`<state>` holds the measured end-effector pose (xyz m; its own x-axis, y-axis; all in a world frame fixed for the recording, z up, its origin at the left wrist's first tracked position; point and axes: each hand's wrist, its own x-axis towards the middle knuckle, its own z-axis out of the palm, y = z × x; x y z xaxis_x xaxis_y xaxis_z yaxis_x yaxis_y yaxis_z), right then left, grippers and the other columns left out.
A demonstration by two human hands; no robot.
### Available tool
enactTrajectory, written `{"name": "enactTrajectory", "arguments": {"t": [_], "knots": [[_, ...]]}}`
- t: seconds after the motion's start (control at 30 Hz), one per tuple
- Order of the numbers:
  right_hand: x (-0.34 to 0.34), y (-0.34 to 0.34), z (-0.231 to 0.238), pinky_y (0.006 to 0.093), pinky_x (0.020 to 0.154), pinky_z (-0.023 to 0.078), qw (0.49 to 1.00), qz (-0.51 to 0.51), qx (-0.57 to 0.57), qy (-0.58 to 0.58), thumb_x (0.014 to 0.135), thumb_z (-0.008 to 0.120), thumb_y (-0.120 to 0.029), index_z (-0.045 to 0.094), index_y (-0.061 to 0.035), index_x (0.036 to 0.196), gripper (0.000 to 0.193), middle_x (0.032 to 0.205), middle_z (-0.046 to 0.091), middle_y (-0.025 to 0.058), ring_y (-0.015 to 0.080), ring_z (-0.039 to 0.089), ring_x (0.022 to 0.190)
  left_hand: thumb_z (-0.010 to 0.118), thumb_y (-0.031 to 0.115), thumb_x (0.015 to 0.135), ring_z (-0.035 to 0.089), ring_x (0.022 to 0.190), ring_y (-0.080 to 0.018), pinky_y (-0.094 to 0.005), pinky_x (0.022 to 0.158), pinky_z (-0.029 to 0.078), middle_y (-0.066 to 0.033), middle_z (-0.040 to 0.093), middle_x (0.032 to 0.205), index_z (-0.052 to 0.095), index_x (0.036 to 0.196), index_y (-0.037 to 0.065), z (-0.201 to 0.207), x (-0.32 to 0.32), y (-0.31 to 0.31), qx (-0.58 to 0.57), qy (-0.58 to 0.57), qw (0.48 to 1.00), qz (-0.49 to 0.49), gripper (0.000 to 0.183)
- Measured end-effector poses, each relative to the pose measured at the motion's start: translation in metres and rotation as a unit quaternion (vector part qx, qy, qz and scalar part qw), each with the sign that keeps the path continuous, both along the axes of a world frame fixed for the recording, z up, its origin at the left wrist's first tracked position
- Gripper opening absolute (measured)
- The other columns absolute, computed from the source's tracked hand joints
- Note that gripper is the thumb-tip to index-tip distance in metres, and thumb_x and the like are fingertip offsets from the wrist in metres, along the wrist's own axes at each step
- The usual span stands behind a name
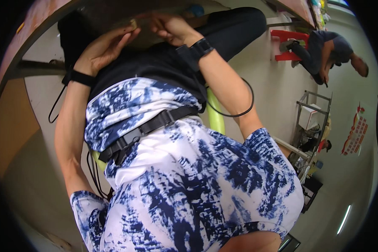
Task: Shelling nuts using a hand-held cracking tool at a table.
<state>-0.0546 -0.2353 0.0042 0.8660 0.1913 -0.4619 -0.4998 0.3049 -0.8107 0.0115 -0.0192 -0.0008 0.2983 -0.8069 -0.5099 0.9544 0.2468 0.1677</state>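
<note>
My left hand [107,49] is raised over my lap, palm turned inward. A small pale yellow piece [133,24] sits at its fingertips, between thumb and fingers; its kind is too small to tell. To the right, my right hand [172,30] hangs over my dark trousers [235,31] with its fingers curled in. Whatever those fingers hold, if anything, is lost in shadow. The two hands are apart, with a short gap between them. Black straps circle both wrists, and a black cable [252,98] loops from the right one.
A table edge [33,31] curves along the upper left, close to my left hand. Another table [300,12] stands at the upper right. Beyond it a person [332,46] sits near a red plastic chair [277,44]. A metal rack [313,113] holds a white box [308,117].
</note>
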Motion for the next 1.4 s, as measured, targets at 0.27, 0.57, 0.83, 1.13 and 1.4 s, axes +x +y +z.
{"name": "enactTrajectory", "arguments": {"t": [0.27, 0.57, 0.83, 1.13, 1.4], "knots": [[0.006, 0.01, 0.006, 0.0174, 0.034, 0.021, 0.981, 0.018, -0.181, -0.06, 0.098, 0.035, -0.029, 0.056, -0.0019, 0.116, 0.039, 0.063, 0.051, 0.0019, 0.0038, 0.035, 0.041, 0.075, 0.003, 0.066, 0.057, 0.077, -0.0057, -0.0178, 0.069, 0.046, -0.0001, 0.061, 0.084, 0.056, 0.096, 0.006, 0.044, -0.019, 0.004, -0.011, -0.452, 0.87, -0.196, 0.035], [-0.001, 0.0, 0.019, 0.0176, 0.037, 0.028, 0.975, 0.007, -0.219, -0.04, 0.098, 0.035, -0.029, 0.057, -0.0022, 0.111, 0.038, 0.062, 0.052, 0.0017, 0.0037, 0.038, 0.042, 0.043, 0.009, 0.095, 0.057, 0.095, -0.0161, -0.0244, 0.068, 0.058, -0.0108, 0.05, 0.113, 0.043, 0.123, 0.0, 0.053, -0.038, 0.004, -0.22, 0.128, 0.966, -0.037, 0.029], [-0.011, 0.002, 0.006, 0.0204, 0.037, 0.029, 0.987, -0.052, -0.149, -0.041, 0.096, 0.038, -0.03, 0.059, -0.0066, 0.106, 0.033, 0.061, 0.055, 0.0023, 0.0055, 0.042, 0.041, 0.049, 0.01, 0.093, 0.063, 0.087, -0.0141, -0.0159, 0.062, 0.057, -0.0134, 0.058, 0.107, 0.047, 0.115, 0.003, 0.077, -0.085, 0.01, -0.158, 0.107, 0.98, -0.061, 0.023], [-0.001, 0.004, 0.009, 0.0239, 0.045, 0.038, 0.978, -0.006, -0.191, -0.085, 0.096, 0.038, -0.032, 0.06, -0.0063, 0.104, 0.035, 0.062, 0.057, 0.0034, 0.0077, 0.044, 0.045, 0.058, 0.004, 0.086, 0.055, 0.08, -0.0118, -0.0156, 0.053, 0.05, -0.0083, 0.055, 0.1, 0.055, 0.108, 0.006, 0.081, -0.099, 0.011, -0.173, 0.064, 0.98, -0.078, 0.023], [-0.016, -0.01, 0.005, 0.0234, 0.045, 0.039, 0.96, 0.045, -0.248, -0.124, 0.097, 0.033, -0.035, 0.058, -0.0065, 0.107, 0.04, 0.059, 0.055, 0.0041, 0.009, 0.046, 0.043, 0.049, 0.023, 0.094, 0.053, 0.073, -0.0089, -0.0154, 0.051, 0.047, -0.0034, 0.057, 0.09, 0.054, 0.107, 0.005, 0.085, -0.119, -0.016, -0.234, 0.135, 0.958, -0.092, 0.022]]}}
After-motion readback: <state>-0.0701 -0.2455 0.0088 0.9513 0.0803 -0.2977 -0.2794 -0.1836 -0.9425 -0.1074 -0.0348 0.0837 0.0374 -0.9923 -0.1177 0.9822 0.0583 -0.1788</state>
